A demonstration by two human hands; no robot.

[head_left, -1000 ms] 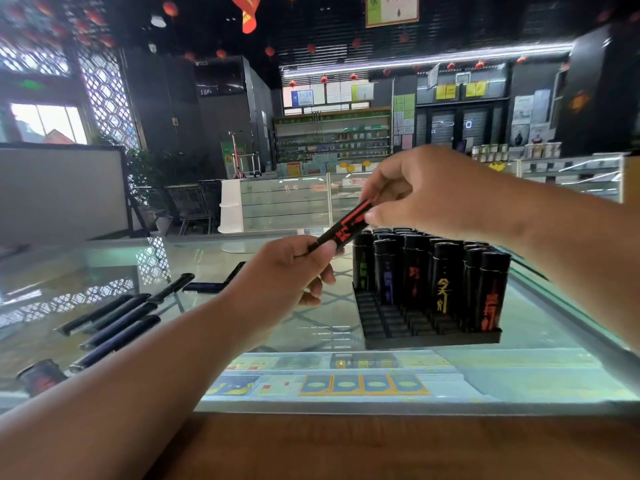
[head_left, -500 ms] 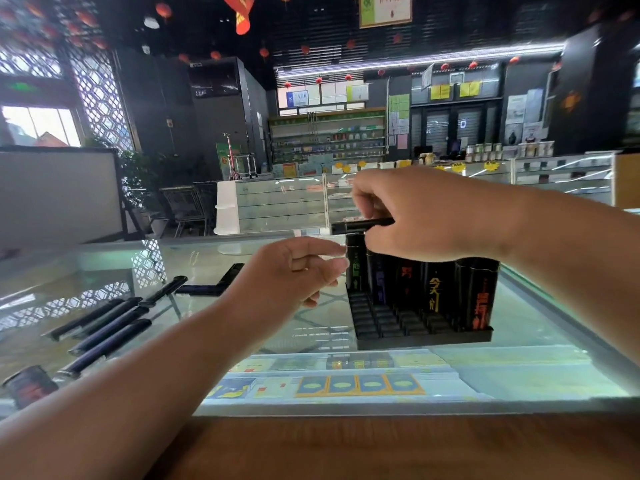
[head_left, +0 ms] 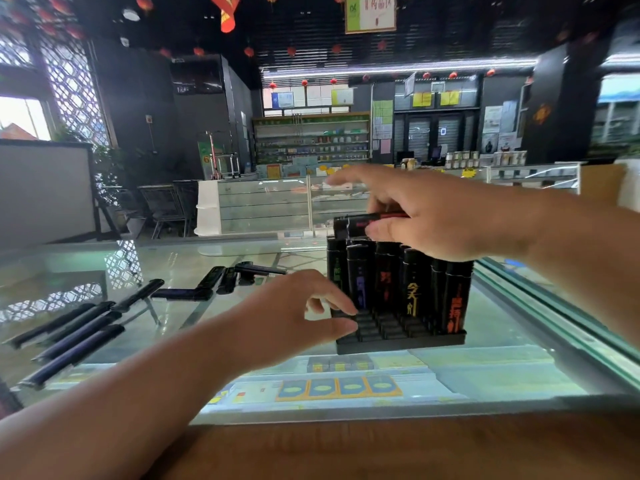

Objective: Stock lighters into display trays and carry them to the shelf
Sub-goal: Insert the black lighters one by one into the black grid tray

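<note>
Lighter (head_left: 363,224): black with red print, lying roughly horizontal and held in the air just above the back-left part of the display tray (head_left: 398,342). Its dark cap end points left.

Right hand (head_left: 436,216): pinches the lighter between thumb and curled fingers. The index finger sticks out straight to the left, off the lighter. The lighter's right end is hidden inside the grip.

Display tray: black and slotted, sitting on the glass tabletop (head_left: 512,341) right of centre. The upright lighters (head_left: 408,285) fill the rear rows. They're black, with green, purple, red, yellow and orange print on the front ones. The front rows of slots are bare.

Left hand (head_left: 298,317): holds nothing, fingers loosely bent. Thumb and fingertips are at the tray's front-left corner. Touching or just beside it, can't tell.

Loose lighters (head_left: 79,336): several dark ones lie flat in a rough row at the far left of the tabletop, well apart from the tray. A smaller cluster (head_left: 221,284) lies further back, between that row and the tray.

Under the glass, near the front edge: a row of blue-and-yellow packets (head_left: 339,388). A wooden ledge (head_left: 381,448) runs along the near side of the tabletop.
</note>
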